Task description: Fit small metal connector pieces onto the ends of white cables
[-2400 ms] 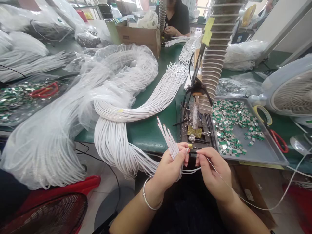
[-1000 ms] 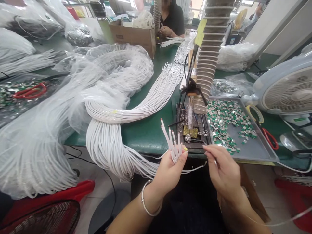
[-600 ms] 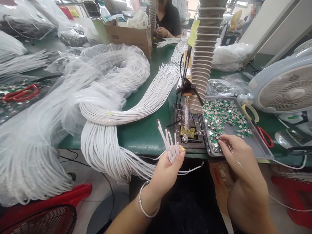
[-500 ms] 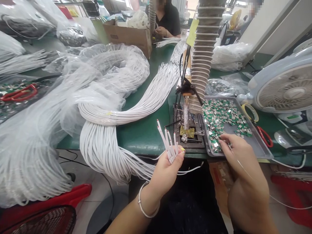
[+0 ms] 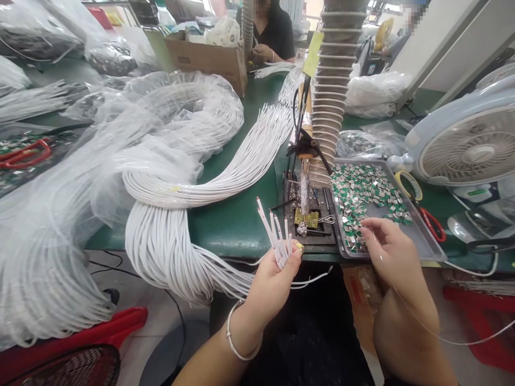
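Observation:
My left hand (image 5: pixel 269 288) is closed around several white cables (image 5: pixel 277 236), whose stripped ends with reddish tips point up out of the fist. My right hand (image 5: pixel 396 260) is pinched at the near left part of a grey plastic tray (image 5: pixel 429 242). A thin solder wire (image 5: pixel 446 341) runs from its fingers down and off to the right. Small green circuit boards with silver metal parts (image 5: pixel 358 187) fill much of the tray. Whether the right fingertips also hold one of the boards is too small to tell. Between my hands stands an upright soldering iron (image 5: pixel 304 187), its tip down.
A ribbed exhaust hose (image 5: pixel 330 80) hangs behind the iron. Thick bundles of white cable (image 5: pixel 161 246) drape over the table's left edge. A fan (image 5: pixel 475 150), red-handled scissors (image 5: pixel 432 224) and a tape roll (image 5: pixel 408 185) lie right. A co-worker (image 5: pixel 273 35) sits opposite.
My right hand has shifted slightly at the tray, and the solder wire trailing from it now hangs in a wider curve. The left hand keeps its hold on the cables.

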Demonstrator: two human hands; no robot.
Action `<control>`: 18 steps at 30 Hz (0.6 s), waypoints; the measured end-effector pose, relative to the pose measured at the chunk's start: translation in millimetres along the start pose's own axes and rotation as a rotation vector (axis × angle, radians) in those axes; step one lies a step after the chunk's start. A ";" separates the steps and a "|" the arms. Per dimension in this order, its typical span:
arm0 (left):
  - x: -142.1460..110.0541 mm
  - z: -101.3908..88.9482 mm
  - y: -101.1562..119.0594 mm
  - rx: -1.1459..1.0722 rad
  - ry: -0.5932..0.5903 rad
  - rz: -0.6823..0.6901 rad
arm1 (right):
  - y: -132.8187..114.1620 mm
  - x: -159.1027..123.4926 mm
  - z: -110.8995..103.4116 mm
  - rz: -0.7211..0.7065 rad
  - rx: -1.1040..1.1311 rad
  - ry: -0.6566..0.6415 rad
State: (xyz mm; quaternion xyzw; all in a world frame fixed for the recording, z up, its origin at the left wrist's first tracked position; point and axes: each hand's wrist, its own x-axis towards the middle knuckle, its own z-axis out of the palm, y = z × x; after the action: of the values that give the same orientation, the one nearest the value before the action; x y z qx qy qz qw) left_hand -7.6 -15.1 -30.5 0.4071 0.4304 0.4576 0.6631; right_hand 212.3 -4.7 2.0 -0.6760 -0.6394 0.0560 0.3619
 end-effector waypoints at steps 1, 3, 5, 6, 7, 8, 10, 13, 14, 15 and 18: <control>0.3 0.5 0.1 0.006 0.006 -0.004 | -4.5 -1.0 0.4 0.024 0.049 0.011; 0.9 1.9 1.1 0.021 0.014 -0.009 | -14.3 -3.8 2.5 0.058 0.148 0.012; 1.7 3.7 3.2 0.039 0.015 0.005 | -24.1 -7.4 6.4 0.062 0.227 -0.006; 2.1 4.6 4.5 0.049 0.013 0.016 | -28.7 -9.5 8.9 0.052 0.261 -0.014; 2.5 5.5 5.8 0.057 0.012 0.026 | -32.9 -11.7 11.7 0.036 0.291 -0.021; 3.0 6.4 7.2 0.062 0.012 0.032 | -36.8 -14.0 14.6 0.019 0.316 -0.024; 3.7 8.0 9.7 0.056 0.020 0.031 | -43.8 -18.4 20.7 -0.025 0.357 -0.026; 4.7 9.7 13.3 0.030 0.035 0.018 | -52.6 -23.5 29.5 -0.101 0.403 -0.033; 5.0 10.3 14.7 0.023 0.041 0.017 | -55.3 -24.5 32.1 -0.123 0.422 -0.032; 5.1 10.9 16.2 0.015 0.049 0.017 | -57.7 -25.1 34.5 -0.141 0.440 -0.035; 4.8 13.2 21.6 -0.023 0.071 0.009 | -63.6 -25.3 39.6 -0.167 0.478 -0.046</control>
State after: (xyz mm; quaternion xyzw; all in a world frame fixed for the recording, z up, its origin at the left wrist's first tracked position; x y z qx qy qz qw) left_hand 0.3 -7.0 -7.3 0.3847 0.4465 0.4799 0.6499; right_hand 134.1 -16.2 -1.1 -0.5145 -0.6698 0.1908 0.5002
